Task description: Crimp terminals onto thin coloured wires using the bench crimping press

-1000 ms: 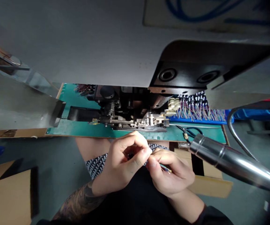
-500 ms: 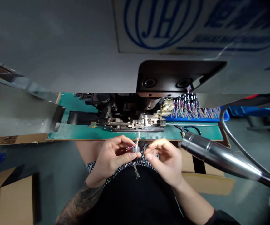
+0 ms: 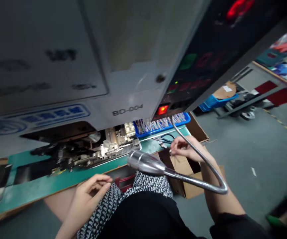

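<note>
Over my lap, close to the green table edge, my left hand [image 3: 92, 192] has its fingers curved and thumb near the index finger, with no object visible between them. Out to the right, my right hand [image 3: 184, 149] pinches a small wired piece [image 3: 171, 152] above an open cardboard box [image 3: 183, 165]; the piece is blurred. Just left of that hand, pliers [image 3: 167, 138] with dark handles lie on the green table [image 3: 148, 145]. A blue tray [image 3: 145, 133] full of wire bundles stands behind them.
The big grey machine [image 3: 130, 89] fills the upper view, its metal mechanism [image 3: 106, 151] low over the table. A silver gooseneck lamp [image 3: 148, 163] crosses between my hands. Blue bins [image 3: 208, 103] and a rack stand at the right.
The view has swung to the right. My hands have parted: the right moved out over the box, and the left no longer shows the white connector with wires.
</note>
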Tool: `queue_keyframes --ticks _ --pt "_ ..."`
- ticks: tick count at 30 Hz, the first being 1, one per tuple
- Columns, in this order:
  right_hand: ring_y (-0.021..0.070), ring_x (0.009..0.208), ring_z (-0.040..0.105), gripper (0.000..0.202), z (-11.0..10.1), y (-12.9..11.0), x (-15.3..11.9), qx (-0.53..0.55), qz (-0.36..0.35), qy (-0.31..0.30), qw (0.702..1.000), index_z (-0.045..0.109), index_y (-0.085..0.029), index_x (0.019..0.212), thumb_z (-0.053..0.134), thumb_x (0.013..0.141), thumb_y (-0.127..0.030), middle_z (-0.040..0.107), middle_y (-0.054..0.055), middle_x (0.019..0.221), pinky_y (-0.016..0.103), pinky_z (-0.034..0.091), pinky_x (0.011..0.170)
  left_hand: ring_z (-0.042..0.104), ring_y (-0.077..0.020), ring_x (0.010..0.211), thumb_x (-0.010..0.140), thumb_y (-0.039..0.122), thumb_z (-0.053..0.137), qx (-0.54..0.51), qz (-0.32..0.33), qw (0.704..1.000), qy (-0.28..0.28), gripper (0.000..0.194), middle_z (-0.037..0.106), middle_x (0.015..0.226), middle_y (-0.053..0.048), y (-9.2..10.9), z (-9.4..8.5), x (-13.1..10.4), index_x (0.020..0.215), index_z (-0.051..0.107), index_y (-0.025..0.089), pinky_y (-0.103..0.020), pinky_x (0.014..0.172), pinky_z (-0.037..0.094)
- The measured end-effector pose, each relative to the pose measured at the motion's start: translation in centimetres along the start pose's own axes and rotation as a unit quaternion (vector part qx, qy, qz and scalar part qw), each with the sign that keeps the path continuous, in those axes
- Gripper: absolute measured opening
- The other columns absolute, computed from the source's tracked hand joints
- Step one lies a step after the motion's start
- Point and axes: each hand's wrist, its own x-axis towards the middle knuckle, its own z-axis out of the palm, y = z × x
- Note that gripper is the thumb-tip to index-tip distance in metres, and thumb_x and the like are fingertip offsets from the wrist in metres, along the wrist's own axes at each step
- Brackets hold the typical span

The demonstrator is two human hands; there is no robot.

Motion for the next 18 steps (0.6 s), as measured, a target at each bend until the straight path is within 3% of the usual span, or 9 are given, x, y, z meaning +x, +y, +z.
queue_keyframes --ticks 2,4,7,12,15,18 --pt "0.0201 0.069 0.075 0.033 -5.0 1.5 1.0 0.001 -0.005 0.094 0.996 0.079 -0.017 0.095 0.094 0.08 -0.042 0.081 0.007 0.08 0.032 0.062 0.068 0.085 -0.0288 0.094 0.088 0.055 0.083 0.005 -0.02 1.0 0.023 0.039 0.087 0.104 -0.011 -2.0 -1.2 0.0 0.103 0.08 0.019 -0.032 0.082 0.071" --pt "0.0211 0.07 0.076 0.042 -9.0 2.7 3.1 -0.03 -0.026 0.193 0.98 0.08 -0.015 0.105 0.093 0.077 -0.042 0.082 0.009 0.083 0.034 0.063 0.071 0.086 -0.0314 0.096 0.085 0.058 0.084 0.002 -0.044 0.999 0.008 0.044 0.087 0.106 -0.012 -3.1 -2.1 0.2 0.105 0.08 0.019 -0.034 0.086 0.072" --pt "0.0233 0.082 0.078 0.034 -12.3 3.5 7.6 -0.208 -0.03 0.327 0.921 0.081 -0.009 0.108 0.081 0.083 -0.032 0.085 0.014 0.097 0.032 0.063 0.078 0.086 -0.0325 0.094 0.081 0.065 0.085 0.026 -0.05 0.998 0.015 0.052 0.088 0.104 -0.012 -3.0 -2.7 0.4 0.104 0.082 0.019 -0.036 0.087 0.072" --pt "0.031 0.095 0.08 0.021 -12.7 3.2 13.6 -0.31 -0.009 0.348 0.885 0.084 -0.006 0.098 0.074 0.084 -0.019 0.085 0.018 0.099 0.034 0.059 0.09 0.086 -0.0318 0.09 0.076 0.076 0.082 0.081 -0.048 0.994 0.064 0.062 0.087 0.098 -0.011 -2.1 -4.0 0.0 0.102 0.084 0.02 -0.033 0.081 0.072" --pt "0.0363 0.102 0.08 0.022 -11.8 3.3 14.4 -0.352 0.011 0.348 0.869 0.085 -0.004 0.099 0.076 0.081 -0.014 0.085 0.024 0.103 0.039 0.057 0.097 0.085 -0.0324 0.091 0.075 0.078 0.08 0.126 -0.057 0.985 0.102 0.062 0.088 0.098 -0.009 -3.0 -6.2 -0.8 0.101 0.084 0.022 -0.034 0.078 0.071" --pt "0.0388 0.105 0.08 0.025 -11.1 3.0 13.9 -0.367 0.017 0.354 0.86 0.084 -0.001 0.104 0.078 0.084 -0.016 0.082 0.03 0.112 0.041 0.057 0.097 0.083 -0.0325 0.089 0.08 0.075 0.075 0.205 -0.065 0.957 0.192 0.053 0.088 0.096 -0.007 -4.0 -9.0 -1.2 0.099 0.082 0.025 -0.034 0.07 0.067"
